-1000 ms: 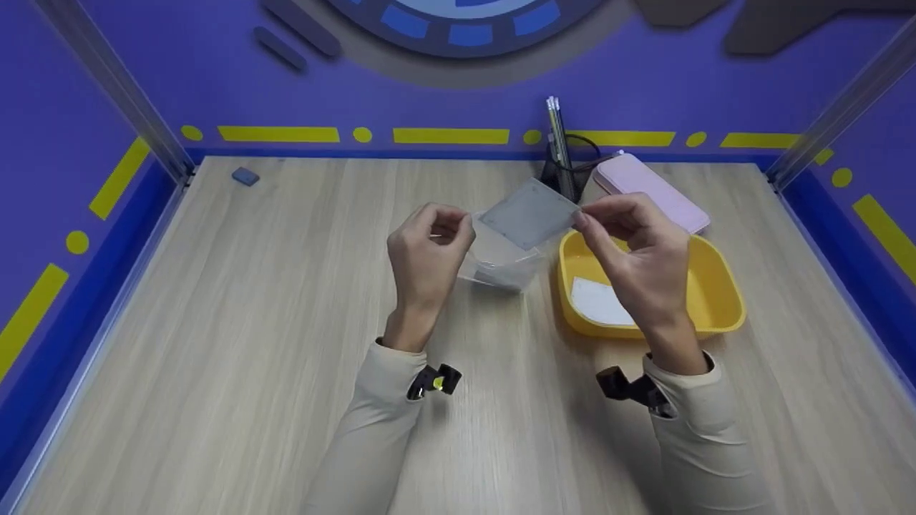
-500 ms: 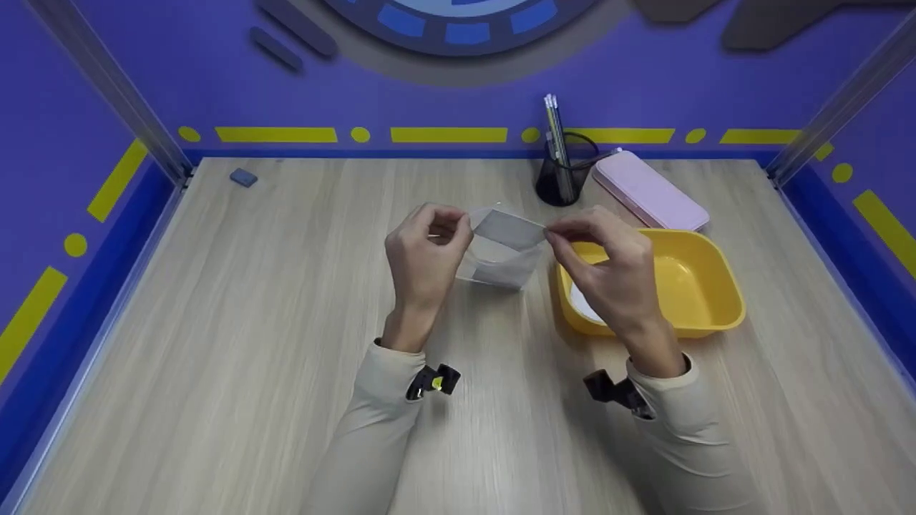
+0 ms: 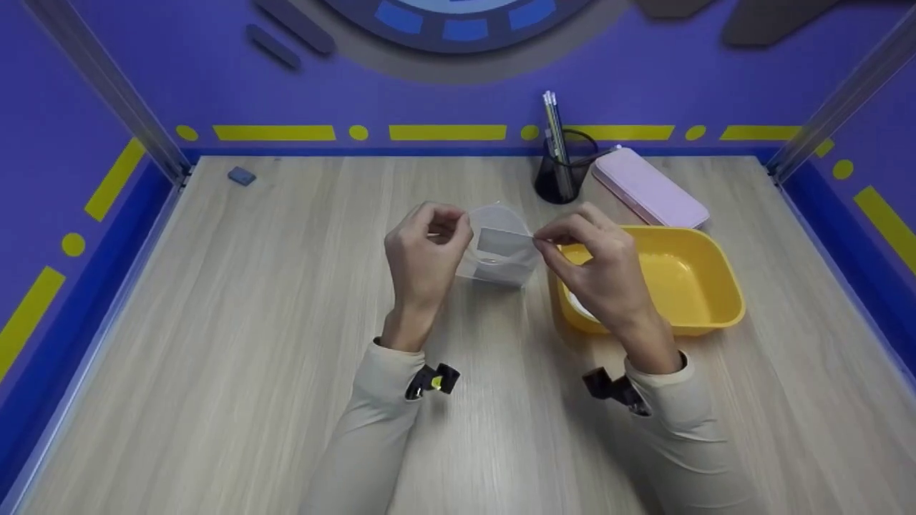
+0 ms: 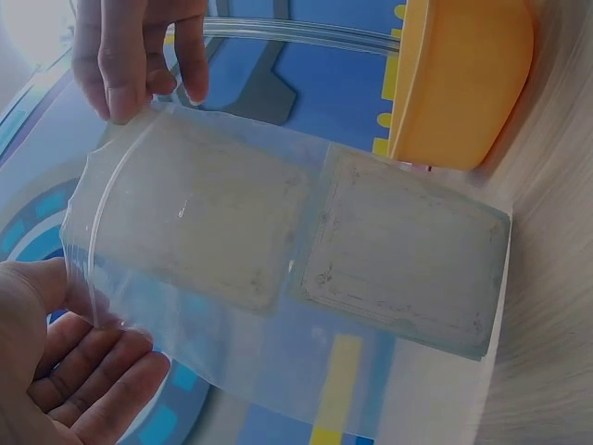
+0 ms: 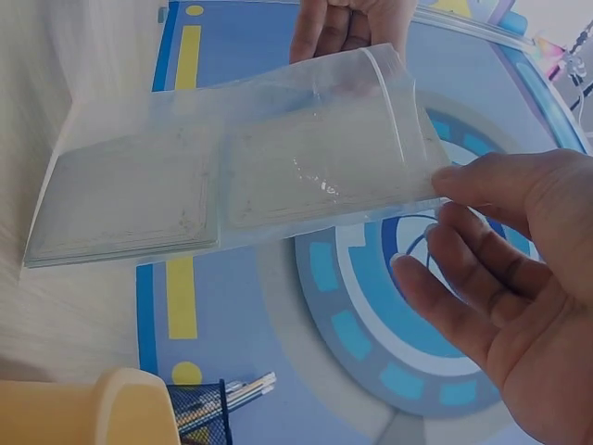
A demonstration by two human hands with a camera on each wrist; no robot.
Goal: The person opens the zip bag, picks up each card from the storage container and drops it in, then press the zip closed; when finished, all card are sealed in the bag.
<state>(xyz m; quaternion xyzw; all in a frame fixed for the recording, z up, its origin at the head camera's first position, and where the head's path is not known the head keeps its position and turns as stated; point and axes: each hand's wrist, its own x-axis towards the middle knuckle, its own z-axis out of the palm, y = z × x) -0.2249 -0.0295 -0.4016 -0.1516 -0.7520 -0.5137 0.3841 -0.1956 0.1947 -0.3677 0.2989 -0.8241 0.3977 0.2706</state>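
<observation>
A clear zip bag (image 3: 499,217) hangs upright between the hands, its lower edge close over the table. My left hand (image 3: 422,250) pinches the bag's side near its top opening. With thumb and index finger, my right hand (image 3: 601,268) pinches a corner of a thin square grey sheet (image 4: 218,204). In both wrist views most of that sheet is inside the bag, its pinched corner at the bag's edge by the zip strip. Below it, a stack of similar square sheets (image 5: 125,199) lies against the bag's bottom.
A yellow tub (image 3: 698,279) stands right of the bag, a white piece inside it mostly hidden by the right hand. Behind are a black mesh pencil cup (image 3: 554,182) and a pink case (image 3: 651,187). A small blue block (image 3: 242,176) lies at the far left.
My right hand has moved left and slightly down, lowering the grey sheet from above the bag into it. My left hand has stayed in place holding the bag.
</observation>
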